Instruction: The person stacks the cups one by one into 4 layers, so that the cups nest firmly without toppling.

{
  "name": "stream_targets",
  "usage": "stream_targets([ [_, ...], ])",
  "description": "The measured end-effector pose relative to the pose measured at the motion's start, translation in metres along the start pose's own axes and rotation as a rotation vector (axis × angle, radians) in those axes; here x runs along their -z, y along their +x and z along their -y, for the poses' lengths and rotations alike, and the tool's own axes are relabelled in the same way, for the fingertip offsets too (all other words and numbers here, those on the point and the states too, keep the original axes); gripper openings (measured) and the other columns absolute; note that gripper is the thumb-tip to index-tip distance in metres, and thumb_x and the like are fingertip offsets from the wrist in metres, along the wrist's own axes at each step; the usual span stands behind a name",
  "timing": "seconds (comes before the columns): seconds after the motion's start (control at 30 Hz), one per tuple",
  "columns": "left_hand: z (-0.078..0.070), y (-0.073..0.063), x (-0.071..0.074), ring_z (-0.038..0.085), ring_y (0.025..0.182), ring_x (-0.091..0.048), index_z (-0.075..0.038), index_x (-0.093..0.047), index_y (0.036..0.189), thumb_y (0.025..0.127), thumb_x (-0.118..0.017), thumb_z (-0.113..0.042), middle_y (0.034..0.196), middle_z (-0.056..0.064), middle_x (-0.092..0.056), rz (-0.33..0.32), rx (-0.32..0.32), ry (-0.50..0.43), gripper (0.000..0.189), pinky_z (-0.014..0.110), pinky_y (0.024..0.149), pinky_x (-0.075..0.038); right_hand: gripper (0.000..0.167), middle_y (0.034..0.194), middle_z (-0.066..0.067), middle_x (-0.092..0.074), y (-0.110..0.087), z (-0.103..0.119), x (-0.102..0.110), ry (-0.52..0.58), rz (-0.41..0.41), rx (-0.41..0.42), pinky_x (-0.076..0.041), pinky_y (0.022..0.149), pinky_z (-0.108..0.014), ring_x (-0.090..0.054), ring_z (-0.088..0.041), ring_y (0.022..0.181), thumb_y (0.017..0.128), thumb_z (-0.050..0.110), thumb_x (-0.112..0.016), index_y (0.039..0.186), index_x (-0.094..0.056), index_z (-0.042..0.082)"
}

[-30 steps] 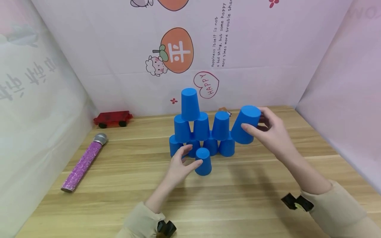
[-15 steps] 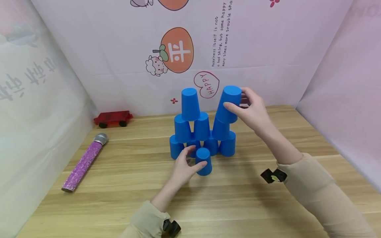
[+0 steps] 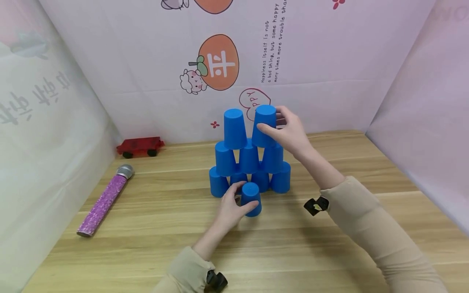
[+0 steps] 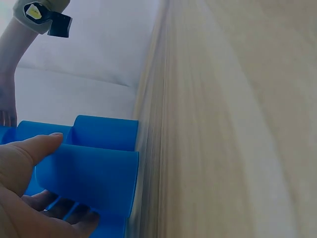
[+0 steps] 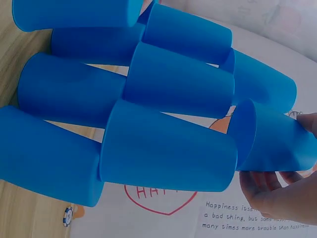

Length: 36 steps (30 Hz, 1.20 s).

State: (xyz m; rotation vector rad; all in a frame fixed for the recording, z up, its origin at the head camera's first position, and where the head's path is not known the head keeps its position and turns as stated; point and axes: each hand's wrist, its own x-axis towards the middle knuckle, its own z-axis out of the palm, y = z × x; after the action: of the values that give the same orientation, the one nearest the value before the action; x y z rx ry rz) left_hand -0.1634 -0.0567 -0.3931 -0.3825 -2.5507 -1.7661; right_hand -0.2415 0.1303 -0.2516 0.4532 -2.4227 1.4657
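Upside-down blue cups stand in a stacked wall, with several in the bottom row and three in the row above. A single cup stands on top at the left. My right hand grips another blue cup beside it, over the middle and right cups of the second row. In the right wrist view this cup is tilted, its mouth partly showing; whether it touches the cups below, I cannot tell. Thumb and fingers of my left hand curl round a lone cup on the table before the stack.
A purple glittery microphone lies on the wooden table at the left. Behind it is a red toy car with black wheels. Printed white cloth walls off the back and both sides.
My right hand has carried its cup up and left, from right of the stack to above the second row. My left hand has edged rightward, closer round the front cup.
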Motion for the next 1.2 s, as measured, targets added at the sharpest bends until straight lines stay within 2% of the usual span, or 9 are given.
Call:
stream_targets([
  [0.33,-0.0016,0.0022,-0.0013,0.035,0.124,-0.049,-0.003,-0.044,0.133,0.085,-0.07,-0.02,0.135,0.016,-0.05,0.002,-0.009,-0.011,0.057,0.053,0.102,-0.042,0.059,0.129,-0.016,-0.054,0.0059,-0.0055,-0.0078,-0.009,0.003,-0.023,-0.047,0.095,-0.056,-0.054,-0.032,0.114,0.085,0.039,-0.066,0.132,-0.045,0.009],
  [0.77,0.0004,0.0055,-0.0009,0.034,0.122,-0.052,-0.004,-0.048,0.129,0.084,-0.071,-0.021,0.132,0.016,-0.054,0.0,-0.008,0.028,0.053,0.051,0.101,-0.044,0.058,0.129,-0.017,-0.054,0.0053,-0.0063,-0.0089,-0.017,0.011,-0.01,-0.047,0.094,-0.056,-0.054,-0.032,0.114,0.086,0.036,-0.066,0.132,-0.044,0.008],
  [1.2,0.0022,0.0071,0.0006,0.035,0.122,-0.053,-0.005,-0.048,0.129,0.082,-0.073,-0.021,0.133,0.016,-0.053,0.005,0.019,0.036,0.056,0.05,0.1,-0.046,0.058,0.13,-0.018,-0.052,0.0047,-0.0069,-0.0075,-0.045,0.033,-0.013,-0.046,0.097,-0.055,-0.053,-0.033,0.116,0.087,0.036,-0.065,0.132,-0.043,0.006],
])
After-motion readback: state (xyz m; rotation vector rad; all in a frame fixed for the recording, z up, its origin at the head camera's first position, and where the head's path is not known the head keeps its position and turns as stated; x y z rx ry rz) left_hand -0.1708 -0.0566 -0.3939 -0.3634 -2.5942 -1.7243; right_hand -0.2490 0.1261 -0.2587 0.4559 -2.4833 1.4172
